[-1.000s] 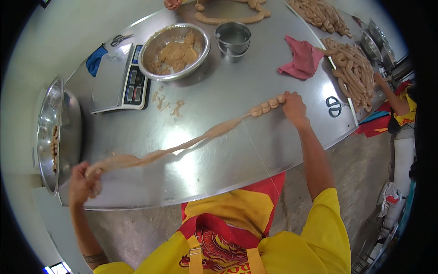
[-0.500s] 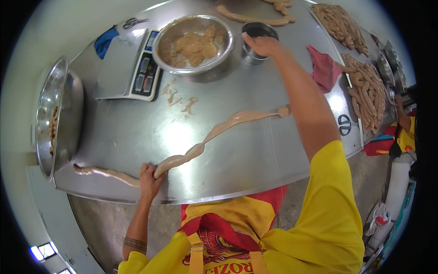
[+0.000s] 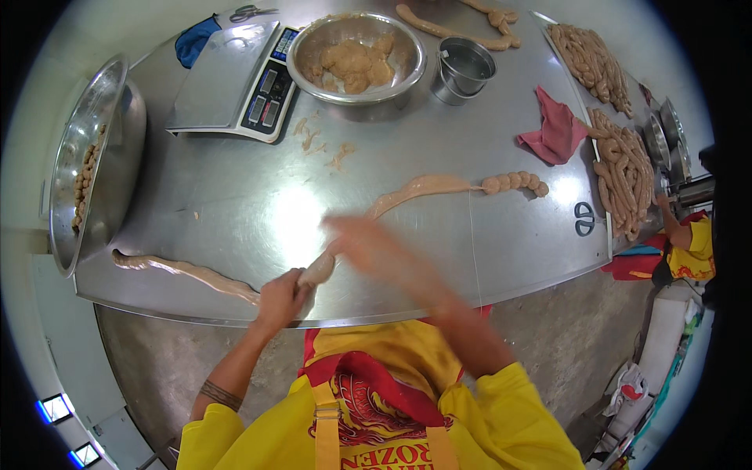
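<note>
Sausage (image 3: 423, 188) linking step, by the look of it: a long filled casing lies across the steel table (image 3: 235, 204), running from the left edge in the lower left of the frame, through the centre, up to a short run of already twisted links right of centre. Left hand (image 3: 280, 296) sits at the near table edge, lower centre, fingers curled tight round the casing where the limp left stretch meets the fuller middle stretch. Right hand (image 3: 368, 243) is a motion blur just right of and above the left hand, over or on the casing; cannot tell if it grips anything or how far open it is.

Judged next move: the right hand needs to settle on the casing just beside the left-hand pinch, so the stretch between can be worked. Casing looks soft, so a light pinch seems wise.

Casing passes straight through the left fist; the linked end lies well apart, to the upper right. Bowl (image 3: 356, 59) of filling, scale (image 3: 235, 78), metal cup (image 3: 464, 70) and pink cloth (image 3: 556, 129) sit along the top of the frame.
</note>
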Demonstrator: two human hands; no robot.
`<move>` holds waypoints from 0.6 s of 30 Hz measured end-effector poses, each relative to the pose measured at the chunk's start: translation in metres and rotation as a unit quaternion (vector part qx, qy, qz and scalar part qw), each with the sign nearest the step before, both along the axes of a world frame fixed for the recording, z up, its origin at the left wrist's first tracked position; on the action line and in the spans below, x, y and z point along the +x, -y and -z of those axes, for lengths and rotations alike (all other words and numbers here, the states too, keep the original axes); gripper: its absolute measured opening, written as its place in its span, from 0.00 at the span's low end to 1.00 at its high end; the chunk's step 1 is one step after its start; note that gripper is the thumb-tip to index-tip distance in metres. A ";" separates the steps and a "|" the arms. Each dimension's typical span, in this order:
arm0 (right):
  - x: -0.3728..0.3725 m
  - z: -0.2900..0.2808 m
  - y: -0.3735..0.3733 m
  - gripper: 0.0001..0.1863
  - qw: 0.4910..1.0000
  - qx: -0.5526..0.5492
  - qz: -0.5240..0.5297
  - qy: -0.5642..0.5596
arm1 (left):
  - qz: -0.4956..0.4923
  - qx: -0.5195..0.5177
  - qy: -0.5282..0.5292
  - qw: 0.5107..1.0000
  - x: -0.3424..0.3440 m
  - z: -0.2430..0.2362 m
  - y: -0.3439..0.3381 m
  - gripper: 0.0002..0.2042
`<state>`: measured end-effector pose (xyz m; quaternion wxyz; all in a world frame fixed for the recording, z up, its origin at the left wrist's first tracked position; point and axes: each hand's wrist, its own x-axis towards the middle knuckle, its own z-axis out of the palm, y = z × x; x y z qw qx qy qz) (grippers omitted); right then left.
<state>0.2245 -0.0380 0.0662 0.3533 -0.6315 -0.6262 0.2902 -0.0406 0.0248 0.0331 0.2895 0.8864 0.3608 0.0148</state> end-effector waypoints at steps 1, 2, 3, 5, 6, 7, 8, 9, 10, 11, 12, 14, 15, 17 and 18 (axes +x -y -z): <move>-0.023 0.017 0.004 0.27 0.982 -0.097 -0.157 0.040 | -0.065 -0.105 0.024 0.992 -0.001 0.001 -0.009 0.18; -0.054 0.030 0.019 0.33 0.979 0.083 -0.152 0.105 | -0.120 -0.226 0.033 0.966 -0.008 -0.001 -0.019 0.18; -0.056 0.042 0.021 0.34 0.986 0.034 -0.110 0.121 | -0.181 -0.342 0.024 0.922 -0.014 -0.004 -0.029 0.18; -0.038 0.056 0.029 0.36 0.983 -0.009 -0.068 0.172 | -0.242 -0.462 -0.031 0.853 -0.036 -0.016 -0.043 0.23; -0.013 0.058 0.030 0.35 0.980 -0.019 0.013 0.198 | -0.276 -0.498 -0.011 0.822 -0.043 -0.020 -0.047 0.23; 0.015 0.058 0.032 0.34 0.970 -0.062 0.082 0.222 | -0.319 -0.523 0.002 0.790 -0.049 -0.025 -0.050 0.24; 0.046 0.056 0.036 0.31 0.955 -0.008 0.110 0.276 | -0.333 -0.571 0.106 0.743 -0.051 -0.027 -0.049 0.21; 0.074 0.052 0.039 0.28 0.932 -0.025 0.130 0.337 | -0.304 -0.551 0.091 0.772 -0.051 -0.030 -0.050 0.19; 0.097 0.050 0.040 0.26 0.920 -0.018 0.136 0.368 | -0.263 -0.537 0.082 0.797 -0.050 -0.032 -0.052 0.17; 0.116 0.047 0.040 0.25 0.892 -0.092 0.150 0.416 | -0.216 -0.518 0.083 0.824 -0.047 -0.034 -0.056 0.15; 0.133 0.047 0.038 0.25 0.910 -0.070 0.148 0.380 | -0.215 -0.523 0.123 0.816 -0.045 -0.038 -0.062 0.14; 0.158 0.047 0.035 0.25 0.925 -0.072 0.161 0.336 | -0.230 -0.518 0.187 0.802 -0.044 -0.048 -0.076 0.14; 0.165 0.048 0.034 0.25 0.927 -0.094 0.160 0.327 | -0.212 -0.527 0.189 0.801 -0.046 -0.053 -0.080 0.14; 0.167 0.047 0.027 0.27 0.932 -0.018 0.160 0.325 | -0.228 -0.515 0.159 0.811 -0.052 -0.060 -0.082 0.15; 0.160 0.044 0.023 0.28 0.924 -0.047 0.181 0.334 | -0.221 -0.430 0.115 0.868 -0.050 -0.056 -0.074 0.17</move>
